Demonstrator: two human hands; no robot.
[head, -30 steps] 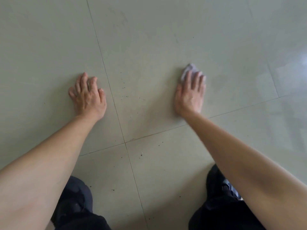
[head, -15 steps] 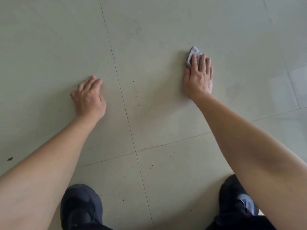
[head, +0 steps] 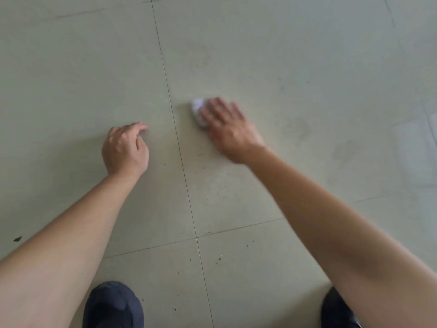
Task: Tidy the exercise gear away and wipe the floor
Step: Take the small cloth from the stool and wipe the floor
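My right hand (head: 227, 129) presses a small white cloth (head: 197, 108) flat against the pale tiled floor (head: 283, 67), fingers straight and blurred by motion; most of the cloth is hidden under the fingers. It lies just right of a tile seam. My left hand (head: 125, 149) rests on the floor to the left of that seam, its fingers loosely curled with the tips touching the tile and nothing in it.
Dark specks of dirt (head: 220, 258) are scattered on the tiles near the seam crossing. A small dark scrap (head: 17, 238) lies at the far left. My dark shoes (head: 113, 306) stand at the bottom edge. Faint smudges mark the tiles to the right.
My right hand has slid the cloth leftward toward the tile seam. My left hand's fingers have curled in further while it stays in place.
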